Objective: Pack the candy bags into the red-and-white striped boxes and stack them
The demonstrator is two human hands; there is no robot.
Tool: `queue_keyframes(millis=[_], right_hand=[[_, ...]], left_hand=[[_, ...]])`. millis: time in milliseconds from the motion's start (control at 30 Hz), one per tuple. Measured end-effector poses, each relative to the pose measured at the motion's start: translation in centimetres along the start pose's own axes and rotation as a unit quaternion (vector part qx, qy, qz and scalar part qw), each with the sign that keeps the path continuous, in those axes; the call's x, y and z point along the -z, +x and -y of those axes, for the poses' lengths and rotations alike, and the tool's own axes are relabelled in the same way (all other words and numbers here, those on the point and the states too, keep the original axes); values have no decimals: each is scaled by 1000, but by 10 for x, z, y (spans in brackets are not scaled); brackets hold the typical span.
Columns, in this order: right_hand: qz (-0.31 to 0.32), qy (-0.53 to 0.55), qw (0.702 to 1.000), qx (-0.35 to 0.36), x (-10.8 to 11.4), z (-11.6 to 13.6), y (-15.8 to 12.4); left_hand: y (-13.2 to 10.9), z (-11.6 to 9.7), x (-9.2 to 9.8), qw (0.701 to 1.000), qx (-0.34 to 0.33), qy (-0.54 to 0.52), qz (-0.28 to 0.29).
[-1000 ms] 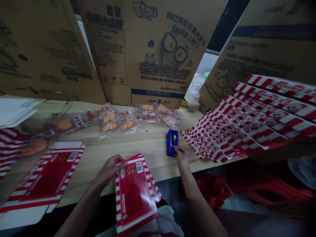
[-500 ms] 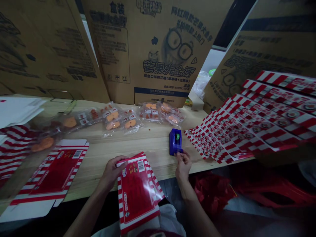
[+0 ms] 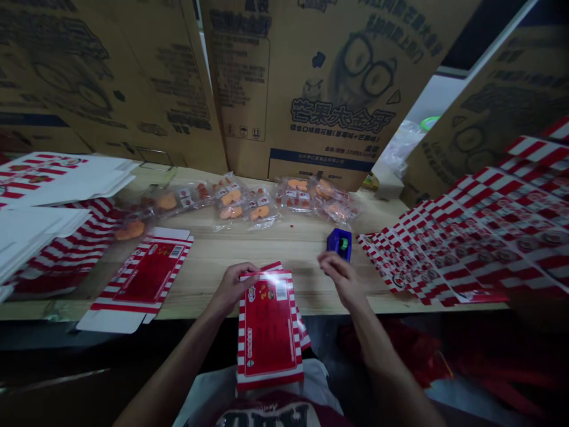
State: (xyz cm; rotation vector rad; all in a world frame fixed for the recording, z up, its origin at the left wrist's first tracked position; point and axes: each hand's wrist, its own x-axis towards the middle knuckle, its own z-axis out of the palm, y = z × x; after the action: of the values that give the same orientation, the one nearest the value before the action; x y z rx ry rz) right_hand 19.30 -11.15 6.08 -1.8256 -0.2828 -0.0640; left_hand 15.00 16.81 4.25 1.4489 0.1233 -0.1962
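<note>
My left hand (image 3: pixel 233 286) grips the top edge of a red-and-white striped carton (image 3: pixel 269 329) that leans from the table's front edge down onto my lap. To its right, my right hand (image 3: pixel 340 274) hovers over the table with fingers pinched together; what they hold is too small to make out. Just beyond that hand a small blue tape dispenser (image 3: pixel 340 243) with a green roll sits on the wooden table (image 3: pixel 267 255).
A flat unfolded carton (image 3: pixel 142 276) lies at the left, beside stacks of flat cartons (image 3: pixel 48 237). Clear packets of orange snacks (image 3: pixel 249 204) line the back. A fanned pile of striped cartons (image 3: pixel 480 237) fills the right. Tall cardboard boxes (image 3: pixel 329 89) wall the rear.
My right hand has left the tape dispenser and moved left toward the carton, fingers pinched. The left hand keeps its grip on the carton. The camera has shifted left.
</note>
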Motion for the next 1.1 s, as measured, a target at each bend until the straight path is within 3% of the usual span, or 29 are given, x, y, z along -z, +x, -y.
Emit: queue_keyframes(millis=[33, 67, 100, 167, 233, 300, 367, 533, 667, 767, 900, 1000, 1100], right_hand=[[143, -15, 989, 29, -3, 21, 19], [281, -35, 957, 61, -9, 39, 38], [388, -57, 916, 86, -16, 55, 56], [536, -111, 826, 131, -37, 77, 87], [634, -166, 739, 155, -60, 86, 106], [694, -219, 667, 160, -79, 88, 114], [704, -277, 633, 164, -91, 88, 114], [631, -391, 645, 180, -92, 92, 106], [621, -382, 671, 134, -89, 88, 111], [652, -294, 699, 28, -86, 70, 117], [704, -61, 690, -158, -82, 34, 109], [670, 54, 701, -237, -79, 13, 93], [624, 106, 727, -267, -77, 6, 82]], left_hand=[[-1, -3, -2, 1000, -2, -1, 10], [-2, -6, -4, 1000, -4, -3, 22], [-2, -9, -5, 999, -7, -5, 35], [-4, -14, -9, 998, -18, -3, 57], [-4, -18, -11, 997, -41, 11, 69], [-4, -19, -11, 995, -66, 26, 74], [-3, -19, -11, 994, -78, 32, 71], [-5, -15, -10, 994, -75, 41, 73], [-7, -15, -10, 992, -82, 48, 83], [-10, -18, -10, 990, -97, 48, 91], [-14, -19, -11, 986, -128, 40, 96], [-17, -15, -12, 985, -145, 34, 93], [-19, -12, -11, 985, -146, 34, 80]])
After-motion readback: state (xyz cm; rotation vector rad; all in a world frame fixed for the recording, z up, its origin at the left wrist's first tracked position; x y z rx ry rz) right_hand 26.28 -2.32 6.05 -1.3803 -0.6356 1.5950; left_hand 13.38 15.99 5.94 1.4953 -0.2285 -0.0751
